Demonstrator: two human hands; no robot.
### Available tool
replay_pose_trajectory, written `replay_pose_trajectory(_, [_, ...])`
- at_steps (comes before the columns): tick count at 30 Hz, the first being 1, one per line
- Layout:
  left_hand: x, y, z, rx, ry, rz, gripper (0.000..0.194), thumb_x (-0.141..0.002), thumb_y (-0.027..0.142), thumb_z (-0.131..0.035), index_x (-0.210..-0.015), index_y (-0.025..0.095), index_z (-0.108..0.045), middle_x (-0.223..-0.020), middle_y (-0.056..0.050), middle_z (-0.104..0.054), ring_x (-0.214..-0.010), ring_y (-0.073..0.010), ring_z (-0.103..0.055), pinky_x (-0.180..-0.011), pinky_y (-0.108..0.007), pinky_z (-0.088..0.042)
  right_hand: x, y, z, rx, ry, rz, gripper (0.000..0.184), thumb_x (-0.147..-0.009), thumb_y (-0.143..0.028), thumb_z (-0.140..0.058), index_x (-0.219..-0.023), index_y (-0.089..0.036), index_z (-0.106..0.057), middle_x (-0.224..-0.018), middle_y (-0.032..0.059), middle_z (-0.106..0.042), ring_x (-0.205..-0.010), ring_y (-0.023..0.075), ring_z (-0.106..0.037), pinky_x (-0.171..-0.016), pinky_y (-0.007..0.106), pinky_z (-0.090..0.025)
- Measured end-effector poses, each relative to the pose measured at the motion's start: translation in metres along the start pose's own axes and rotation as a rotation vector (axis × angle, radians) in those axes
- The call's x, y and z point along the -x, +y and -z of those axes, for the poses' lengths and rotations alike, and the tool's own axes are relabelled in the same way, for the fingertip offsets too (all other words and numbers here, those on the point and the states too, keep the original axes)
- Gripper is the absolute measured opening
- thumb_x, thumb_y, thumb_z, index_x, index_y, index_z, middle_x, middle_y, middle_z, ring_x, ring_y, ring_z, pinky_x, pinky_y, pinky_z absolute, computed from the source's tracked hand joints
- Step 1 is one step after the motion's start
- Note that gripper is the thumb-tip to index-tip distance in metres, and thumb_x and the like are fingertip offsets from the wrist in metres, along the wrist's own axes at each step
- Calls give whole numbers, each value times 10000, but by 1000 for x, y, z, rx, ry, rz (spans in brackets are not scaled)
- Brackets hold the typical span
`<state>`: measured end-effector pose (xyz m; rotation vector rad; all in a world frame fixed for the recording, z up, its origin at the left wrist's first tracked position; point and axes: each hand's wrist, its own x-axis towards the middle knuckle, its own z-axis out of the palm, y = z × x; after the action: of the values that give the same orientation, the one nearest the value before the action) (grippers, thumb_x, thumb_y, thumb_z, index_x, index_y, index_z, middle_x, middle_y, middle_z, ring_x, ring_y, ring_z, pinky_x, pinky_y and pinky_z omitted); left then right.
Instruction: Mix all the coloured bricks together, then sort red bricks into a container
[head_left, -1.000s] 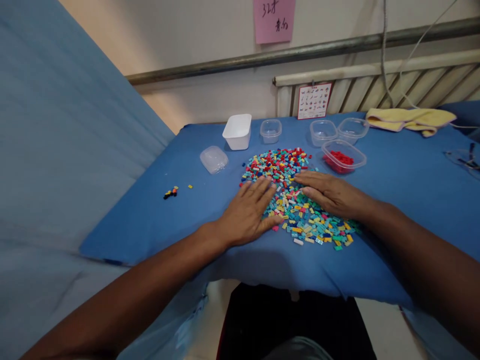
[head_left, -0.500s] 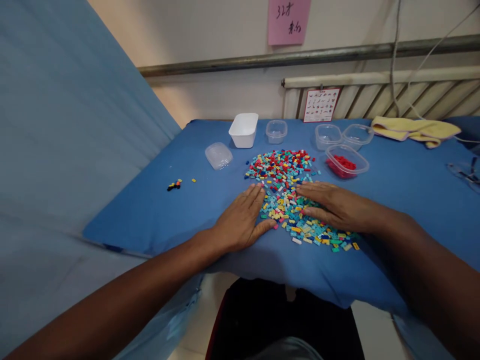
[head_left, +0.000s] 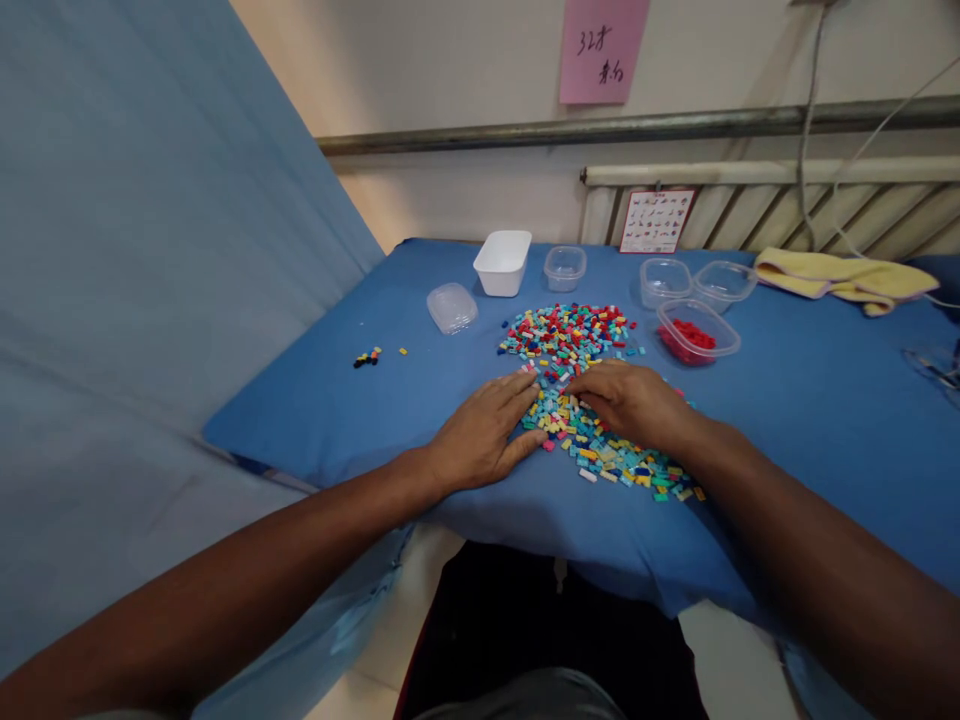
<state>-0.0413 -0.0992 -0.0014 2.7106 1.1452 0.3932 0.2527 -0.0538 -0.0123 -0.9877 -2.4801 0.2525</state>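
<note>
A heap of small coloured bricks lies spread on the blue table cloth. My left hand rests flat on the cloth at the heap's near left edge, fingers stretched out and touching the bricks. My right hand lies on the near part of the heap with its fingers curled down onto the bricks; what is under them is hidden. A clear tub with red bricks stands just right of the heap.
At the back stand a white tub, a small clear tub and two more clear tubs. A clear lid lies left of the heap. A few loose bricks sit far left. A yellow cloth lies back right.
My right hand has drawn in toward the left hand and its fingers have curled. The left hand has slid off the heap toward its near left edge. The camera has shifted.
</note>
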Motion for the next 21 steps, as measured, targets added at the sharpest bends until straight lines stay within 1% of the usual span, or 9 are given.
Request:
replay_pose_trajectory(6, [3,-5,0,3,75,-51,639,-1140,591,-496,-1601,152,-538,-1714,-210,-517,-1621,-339,-472,-1335,-577,-413,0,0,-1,43,-53,-101,284,-1096,-234,-578,-1208,-280,-834,-1231,61,-859,-1109,290,-798,-983,427,-619])
replay_pose_trajectory(10, [5,5,9,-4,158,-191,471,-1127,508,-560,-1421,153,-658,-1562,-197,-658,-1452,-348,-627,-1214,-549,-521,-1,0,-1,55,-67,-105,277,-1080,-226,-602,-1206,-299,-837,-1164,50,-869,-1072,272,-804,-950,383,-615])
replay_pose_trajectory(12, [1,19,12,5,167,-359,356,-1118,490,-575,-1209,181,-727,-1349,-149,-770,-1204,-304,-735,-1036,-485,-596,-4,0,1,61,-89,-103,280,-1049,-203,-628,-1194,-307,-843,-1115,47,-872,-1043,264,-803,-929,360,-609])
replay_pose_trajectory(13, [-4,29,12,20,139,-467,345,-1120,493,-572,-1119,189,-737,-1241,-120,-797,-1091,-273,-747,-958,-449,-605,-7,0,3,64,-108,-103,284,-1034,-193,-635,-1183,-310,-846,-1099,47,-872,-1031,262,-803,-917,352,-605])
replay_pose_trajectory(15, [-20,50,8,37,82,-703,406,-1115,530,-585,-907,213,-732,-932,-56,-778,-817,-213,-703,-758,-402,-584,-13,1,8,68,-157,-108,281,-1012,-186,-647,-1154,-313,-853,-1081,46,-872,-999,260,-802,-881,338,-596])
replay_pose_trajectory(16, [-30,62,3,46,46,-783,462,-1111,566,-585,-824,230,-723,-846,-39,-753,-749,-203,-681,-692,-402,-570,-17,1,11,68,-186,-108,271,-1001,-188,-657,-1135,-313,-856,-1070,47,-871,-977,258,-801,-857,331,-591])
replay_pose_trajectory(17, [-41,74,-3,71,7,-859,505,-1109,596,-572,-774,251,-726,-806,-27,-746,-700,-193,-666,-634,-401,-556,-20,1,15,66,-217,-103,255,-988,-190,-670,-1109,-314,-858,-1052,46,-870,-952,254,-799,-830,324,-584])
replay_pose_trajectory(19, [-60,98,-17,77,-102,-961,534,-1130,596,-510,-768,306,-776,-866,-4,-797,-728,-174,-712,-638,-381,-597,-27,1,22,64,-274,-85,225,-961,-187,-694,-1048,-318,-856,-1001,38,-865,-906,247,-791,-780,312,-565])
replay_pose_trajectory(21, [-71,120,-33,37,-102,-1114,503,-1143,498,-493,-777,385,-819,-930,54,-830,-823,-129,-768,-700,-310,-650,-32,-1,26,64,-305,-62,214,-938,-171,-703,-1001,-318,-845,-958,27,-854,-872,237,-779,-746,304,-543])
